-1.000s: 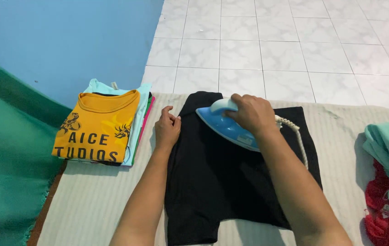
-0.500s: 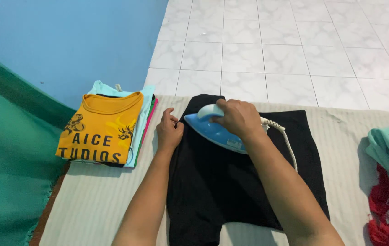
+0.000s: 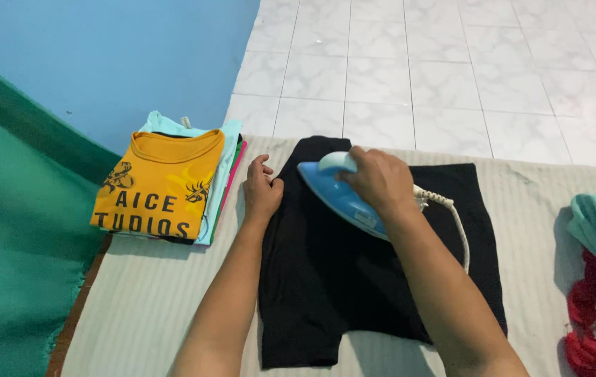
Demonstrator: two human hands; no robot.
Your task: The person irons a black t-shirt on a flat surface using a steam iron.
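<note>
While the left hand (image 3: 262, 190) pins the black garment (image 3: 354, 279), the right hand (image 3: 380, 180) grips the blue iron (image 3: 336, 195).

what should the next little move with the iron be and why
Probably slide the blue iron toward the person, down the black garment. The right hand has it near the far left corner, where the left hand pins the edge, and most of the cloth nearer the person lies uncovered. Keep the cord trailing to the right.

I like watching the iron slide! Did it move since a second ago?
Yes. The blue iron slid left toward the black garment's left edge, then partly back right.
</note>
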